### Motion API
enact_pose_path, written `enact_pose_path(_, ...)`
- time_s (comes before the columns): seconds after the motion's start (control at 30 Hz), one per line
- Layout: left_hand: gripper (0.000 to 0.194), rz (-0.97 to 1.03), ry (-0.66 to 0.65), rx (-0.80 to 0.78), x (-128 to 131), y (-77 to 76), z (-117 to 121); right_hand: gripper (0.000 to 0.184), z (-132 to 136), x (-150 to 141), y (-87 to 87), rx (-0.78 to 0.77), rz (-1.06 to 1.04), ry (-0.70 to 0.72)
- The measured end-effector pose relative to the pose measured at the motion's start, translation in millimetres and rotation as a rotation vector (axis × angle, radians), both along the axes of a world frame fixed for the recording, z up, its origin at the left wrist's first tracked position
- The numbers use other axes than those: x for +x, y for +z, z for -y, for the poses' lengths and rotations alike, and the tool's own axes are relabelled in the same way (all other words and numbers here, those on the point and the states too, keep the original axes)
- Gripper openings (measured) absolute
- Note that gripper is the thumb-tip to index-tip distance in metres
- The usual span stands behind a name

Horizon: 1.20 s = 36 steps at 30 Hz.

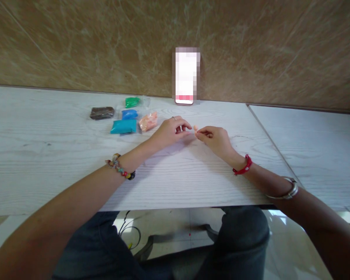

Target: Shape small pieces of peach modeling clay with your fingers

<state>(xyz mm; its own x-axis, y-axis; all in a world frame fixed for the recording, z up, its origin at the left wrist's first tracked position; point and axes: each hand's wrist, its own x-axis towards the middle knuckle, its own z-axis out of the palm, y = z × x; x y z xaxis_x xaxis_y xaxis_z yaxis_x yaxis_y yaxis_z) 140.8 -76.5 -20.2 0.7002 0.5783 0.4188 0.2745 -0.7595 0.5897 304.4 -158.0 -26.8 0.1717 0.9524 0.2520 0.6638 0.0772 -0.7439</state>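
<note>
My right hand (214, 138) pinches a tiny peach-coloured clay ball (195, 127) at its fingertips, just above the white wooden table (46, 155). My left hand (172, 131) rests close beside it, fingers curled toward the ball; whether it touches the ball I cannot tell. Left of my hands lie clay packs: a peach one (148, 121) nearest, a teal one (124, 126), a blue one (130, 114), a green one (132, 102) and a brown block (102, 112).
A phone (186, 76) leans upright against the brown marbled wall behind my hands. A second table top (309, 144) adjoins on the right. Below the table edge are my knees and cables on the floor (131, 233).
</note>
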Motion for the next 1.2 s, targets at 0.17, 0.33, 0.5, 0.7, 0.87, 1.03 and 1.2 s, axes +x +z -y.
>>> enact_pose_path(0.17,0.014,-0.064,0.047,0.049,-1.4,-1.6,-3.5,0.018,2.6,-3.3,1.8,-0.021,0.232,0.064)
enact_pose_path(0.33,0.011,-0.172,-0.028,0.068,-1.1,-4.8,-5.4,0.024,6.0,-0.5,5.6,-0.048,0.385,0.126)
enact_pose_path(0.5,0.017,-0.213,-0.025,0.087,0.1,-7.7,-6.8,0.022,10.2,0.5,10.3,-0.088,0.469,0.168)
enact_pose_path(0.7,0.017,-0.266,-0.052,0.091,1.9,-9.3,-7.6,0.028,9.2,-3.0,7.4,-0.050,0.466,0.134)
enact_pose_path(0.87,0.019,-0.257,-0.035,0.073,3.2,-9.2,-8.7,0.028,8.8,-1.1,7.8,-0.049,0.406,0.122)
enact_pose_path(1.03,0.015,-0.289,-0.070,0.081,2.3,-7.2,-9.3,0.023,9.1,-0.1,7.7,-0.064,0.413,0.158)
enact_pose_path(1.2,0.015,-0.284,-0.093,0.092,2.9,-7.7,-10.5,0.024,8.3,-2.0,4.7,-0.017,0.502,0.170)
